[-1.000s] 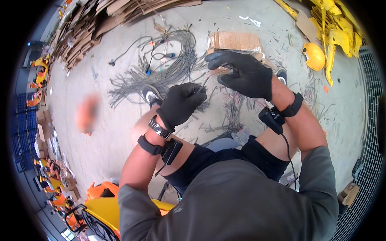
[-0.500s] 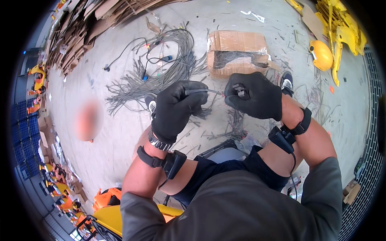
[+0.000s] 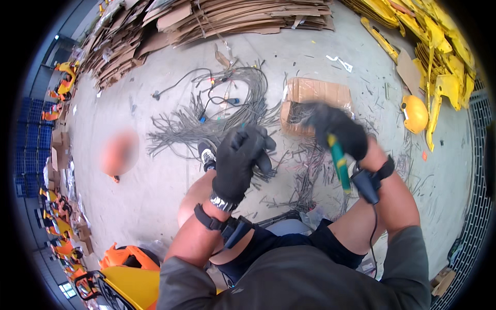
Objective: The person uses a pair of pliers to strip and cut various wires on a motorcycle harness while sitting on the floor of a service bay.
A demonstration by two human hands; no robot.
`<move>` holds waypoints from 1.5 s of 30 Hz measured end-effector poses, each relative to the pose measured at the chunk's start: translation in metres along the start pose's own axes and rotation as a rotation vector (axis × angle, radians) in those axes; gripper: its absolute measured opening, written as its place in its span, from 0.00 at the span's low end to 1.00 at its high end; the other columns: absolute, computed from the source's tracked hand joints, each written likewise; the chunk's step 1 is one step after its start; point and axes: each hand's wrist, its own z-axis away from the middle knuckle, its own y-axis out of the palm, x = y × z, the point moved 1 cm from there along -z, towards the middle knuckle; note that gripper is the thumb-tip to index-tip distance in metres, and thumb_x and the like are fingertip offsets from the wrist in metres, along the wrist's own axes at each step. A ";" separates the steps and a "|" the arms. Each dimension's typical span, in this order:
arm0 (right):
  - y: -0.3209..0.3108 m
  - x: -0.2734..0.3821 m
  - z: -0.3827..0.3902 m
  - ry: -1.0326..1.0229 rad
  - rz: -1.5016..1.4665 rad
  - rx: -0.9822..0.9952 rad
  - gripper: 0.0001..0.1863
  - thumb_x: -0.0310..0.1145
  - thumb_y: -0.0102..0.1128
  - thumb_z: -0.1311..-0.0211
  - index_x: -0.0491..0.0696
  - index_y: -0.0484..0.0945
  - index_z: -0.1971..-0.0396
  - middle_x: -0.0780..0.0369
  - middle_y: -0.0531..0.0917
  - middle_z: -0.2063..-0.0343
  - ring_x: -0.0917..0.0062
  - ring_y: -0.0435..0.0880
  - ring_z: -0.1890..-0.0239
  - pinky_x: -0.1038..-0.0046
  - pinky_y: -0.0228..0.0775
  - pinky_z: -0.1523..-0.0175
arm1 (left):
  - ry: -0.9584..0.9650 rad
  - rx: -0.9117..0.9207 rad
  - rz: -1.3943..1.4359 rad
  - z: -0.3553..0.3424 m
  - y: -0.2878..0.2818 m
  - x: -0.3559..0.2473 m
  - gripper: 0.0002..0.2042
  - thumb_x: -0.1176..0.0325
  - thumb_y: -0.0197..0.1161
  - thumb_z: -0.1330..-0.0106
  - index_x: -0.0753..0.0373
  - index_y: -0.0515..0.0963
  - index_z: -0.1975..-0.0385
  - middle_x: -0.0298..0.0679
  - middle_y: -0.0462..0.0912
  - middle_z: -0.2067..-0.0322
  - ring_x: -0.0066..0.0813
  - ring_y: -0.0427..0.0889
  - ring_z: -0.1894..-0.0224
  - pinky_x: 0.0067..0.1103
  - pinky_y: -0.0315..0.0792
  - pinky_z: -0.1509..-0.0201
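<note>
My left hand (image 3: 242, 160), in a black glove, is raised over the floor with its fingers curled closed. Whatever may be inside them is hidden. To its right, my right hand (image 3: 343, 132), gloved too and smeared by motion, is closed around a tool with a green-and-yellow handle (image 3: 339, 164); the handle sticks out toward me and the tool's working end does not show. That hand covers part of an opened cardboard box (image 3: 318, 90). Beyond my left hand lies a big coil of grey cables (image 3: 253, 93), with a blue connector (image 3: 233, 101) among them.
Short cable offcuts (image 3: 310, 175) litter the floor between my feet. Flattened cardboard (image 3: 237, 23) is piled at the far side. Yellow panels (image 3: 447, 57) and a yellow rounded shell (image 3: 415, 114) lie at the right. A yellow-and-orange machine part (image 3: 129, 281) stands close at lower left.
My hands have moved apart; the cable piece between them no longer shows. The right hand now has the green-and-yellow-handled tool showing. The view has tilted up toward the far cardboard.
</note>
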 end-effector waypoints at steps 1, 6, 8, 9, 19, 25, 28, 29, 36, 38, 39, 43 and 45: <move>-0.008 0.005 0.000 -0.212 -0.325 -0.051 0.26 0.32 0.61 0.36 0.44 0.68 0.39 0.64 0.79 0.69 0.82 0.78 0.72 0.79 0.74 0.64 | -0.026 -0.037 -0.114 0.001 -0.005 -0.003 0.09 0.68 0.58 0.30 0.67 0.74 0.57 0.45 0.83 0.67 0.24 0.76 0.82 0.17 0.70 0.80; 0.012 -0.043 0.000 0.000 -0.287 -0.110 0.26 0.33 0.61 0.36 0.44 0.66 0.40 0.65 0.76 0.75 0.80 0.77 0.74 0.75 0.75 0.66 | -0.054 -0.094 -0.265 -0.002 -0.023 0.003 0.16 0.65 0.59 0.31 0.71 0.76 0.52 0.38 0.82 0.69 0.19 0.77 0.79 0.15 0.69 0.77; 0.033 -0.033 0.003 0.161 -0.233 -0.057 0.25 0.34 0.63 0.38 0.44 0.67 0.43 0.63 0.77 0.73 0.79 0.79 0.75 0.73 0.77 0.65 | -0.066 -0.085 -0.281 -0.004 -0.029 0.006 0.15 0.65 0.59 0.31 0.71 0.76 0.53 0.38 0.82 0.69 0.19 0.76 0.80 0.16 0.69 0.77; 0.043 -0.020 0.002 0.165 -0.226 -0.040 0.25 0.34 0.63 0.38 0.44 0.67 0.43 0.63 0.77 0.73 0.79 0.79 0.75 0.73 0.77 0.65 | -0.073 -0.085 -0.312 -0.004 -0.036 0.005 0.15 0.64 0.59 0.31 0.70 0.76 0.54 0.38 0.82 0.69 0.19 0.76 0.80 0.16 0.70 0.77; 0.077 -0.049 0.030 0.227 -0.241 0.242 0.18 0.37 0.61 0.35 0.41 0.72 0.53 0.59 0.85 0.66 0.76 0.85 0.67 0.76 0.75 0.63 | -0.054 -0.113 -0.308 -0.003 -0.036 -0.003 0.12 0.62 0.60 0.31 0.67 0.79 0.62 0.37 0.81 0.74 0.20 0.76 0.82 0.17 0.69 0.79; 0.055 -0.040 0.026 0.153 0.112 0.221 0.19 0.41 0.63 0.35 0.41 0.75 0.54 0.60 0.85 0.63 0.80 0.84 0.67 0.76 0.75 0.62 | -0.054 -0.078 -0.284 -0.007 -0.033 0.001 0.12 0.65 0.60 0.32 0.69 0.79 0.61 0.36 0.79 0.76 0.20 0.74 0.82 0.17 0.67 0.79; 0.040 -0.046 0.020 0.235 0.258 0.251 0.21 0.33 0.63 0.36 0.42 0.72 0.46 0.61 0.84 0.60 0.81 0.83 0.67 0.77 0.76 0.61 | -0.058 -0.095 -0.212 -0.004 -0.029 0.002 0.11 0.67 0.61 0.33 0.70 0.78 0.60 0.36 0.79 0.76 0.20 0.75 0.81 0.16 0.68 0.79; 0.034 -0.047 0.019 0.241 0.256 0.253 0.21 0.33 0.63 0.36 0.42 0.72 0.46 0.61 0.84 0.60 0.81 0.83 0.67 0.77 0.76 0.61 | -0.063 -0.097 -0.211 -0.005 -0.029 0.003 0.11 0.67 0.61 0.33 0.70 0.78 0.60 0.36 0.79 0.76 0.20 0.75 0.81 0.16 0.68 0.79; 0.012 -0.065 0.013 0.110 0.645 0.233 0.34 0.43 0.63 0.43 0.45 0.65 0.38 0.50 0.78 0.48 0.60 0.76 0.43 0.64 0.67 0.41 | -0.156 0.000 -0.317 -0.014 -0.029 0.013 0.10 0.68 0.61 0.33 0.69 0.79 0.60 0.34 0.78 0.78 0.17 0.73 0.84 0.15 0.66 0.81; 0.010 -0.065 0.015 0.082 0.718 0.242 0.38 0.43 0.62 0.42 0.46 0.61 0.34 0.48 0.75 0.43 0.58 0.73 0.40 0.64 0.64 0.37 | -0.179 0.024 -0.329 -0.015 -0.026 0.016 0.10 0.67 0.61 0.33 0.69 0.80 0.61 0.33 0.78 0.78 0.17 0.72 0.85 0.14 0.65 0.82; 0.011 -0.061 0.016 0.096 0.722 0.253 0.40 0.42 0.61 0.42 0.47 0.57 0.31 0.48 0.72 0.41 0.58 0.72 0.38 0.64 0.62 0.35 | -0.191 0.036 -0.359 -0.015 -0.023 0.017 0.10 0.67 0.61 0.32 0.68 0.80 0.61 0.33 0.77 0.78 0.16 0.72 0.85 0.14 0.65 0.82; 0.016 -0.063 0.020 -0.003 0.745 0.226 0.42 0.39 0.60 0.41 0.46 0.52 0.29 0.48 0.66 0.35 0.58 0.66 0.33 0.66 0.57 0.31 | -0.194 0.044 -0.387 -0.014 -0.019 0.024 0.10 0.66 0.59 0.31 0.67 0.81 0.61 0.31 0.76 0.79 0.16 0.71 0.85 0.14 0.65 0.82; 0.019 -0.065 0.023 -0.016 0.717 0.190 0.42 0.36 0.61 0.41 0.48 0.52 0.28 0.49 0.66 0.35 0.59 0.65 0.32 0.65 0.57 0.30 | -0.165 0.054 -0.390 -0.012 -0.018 0.027 0.10 0.67 0.60 0.32 0.68 0.81 0.61 0.31 0.76 0.79 0.15 0.72 0.84 0.14 0.65 0.82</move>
